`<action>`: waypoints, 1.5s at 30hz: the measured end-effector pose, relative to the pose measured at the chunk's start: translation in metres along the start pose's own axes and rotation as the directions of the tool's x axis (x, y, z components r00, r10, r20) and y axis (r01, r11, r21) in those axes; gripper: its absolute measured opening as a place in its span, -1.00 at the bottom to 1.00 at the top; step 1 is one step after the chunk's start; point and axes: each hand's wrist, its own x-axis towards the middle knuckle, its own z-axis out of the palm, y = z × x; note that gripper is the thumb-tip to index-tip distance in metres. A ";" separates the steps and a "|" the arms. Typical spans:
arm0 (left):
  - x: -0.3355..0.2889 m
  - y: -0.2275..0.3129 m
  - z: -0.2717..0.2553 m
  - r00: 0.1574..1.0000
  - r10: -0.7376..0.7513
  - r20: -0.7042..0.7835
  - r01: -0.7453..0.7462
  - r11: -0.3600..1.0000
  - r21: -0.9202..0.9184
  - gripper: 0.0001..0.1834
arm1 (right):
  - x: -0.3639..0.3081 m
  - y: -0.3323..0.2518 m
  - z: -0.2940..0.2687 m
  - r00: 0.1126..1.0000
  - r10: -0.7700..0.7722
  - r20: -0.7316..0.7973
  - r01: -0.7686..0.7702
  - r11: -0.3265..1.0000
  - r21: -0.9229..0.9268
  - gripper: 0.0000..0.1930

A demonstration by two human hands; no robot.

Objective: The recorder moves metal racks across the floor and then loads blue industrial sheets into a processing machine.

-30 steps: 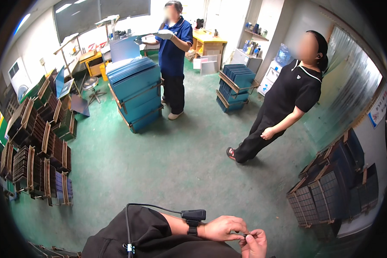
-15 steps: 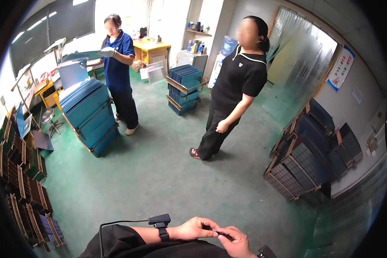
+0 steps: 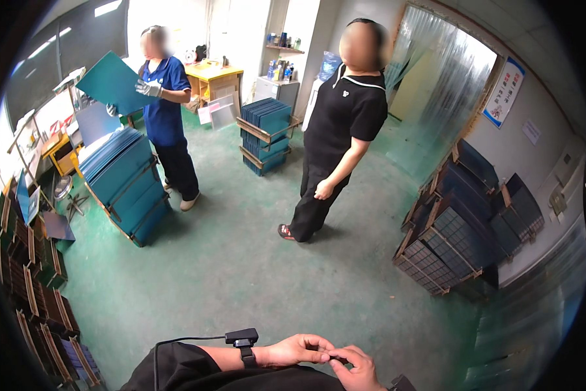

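Note:
At the bottom centre, my left hand (image 3: 299, 350) and my right hand (image 3: 357, 369) meet fingertip to fingertip. Both are closed in a pinch around something small and dark, mostly covered by the fingers. A black strap with a small black box (image 3: 242, 336) sits on my left wrist, and a cable runs from it toward the left. Part of another dark device (image 3: 402, 383) shows by my right wrist.
A person in dark blue (image 3: 164, 111) holds a teal panel (image 3: 115, 83) behind a rack of upright panels (image 3: 127, 189). Another person in black (image 3: 340, 124) stands centre-right. More racks (image 3: 265, 127) stand behind; dark panels (image 3: 459, 234) line the right wall, wooden-edged stacks (image 3: 42, 287) the left.
The person in blue has lifted and tilted the teal panel upright. My view has shifted slightly, moving the room a little leftward. My hands stay together, with fingers slightly shifted.

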 end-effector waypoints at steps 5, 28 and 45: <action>0.004 -0.008 -0.005 0.999 -0.040 -0.020 0.039 0.998 -0.044 -0.75 | 0.000 0.005 0.002 0.999 -0.002 -0.050 0.003 1.000 0.002 -0.82; -0.002 -0.018 -0.006 0.995 -0.090 -0.036 0.084 0.986 -0.142 -0.78 | -0.003 0.000 0.009 0.998 -0.009 -0.068 0.009 1.000 -0.001 -0.81; 0.007 -0.015 -0.005 0.994 -0.111 0.007 0.111 0.985 -0.134 -0.79 | -0.008 -0.001 0.002 0.995 0.002 -0.095 -0.008 0.999 -0.054 -0.83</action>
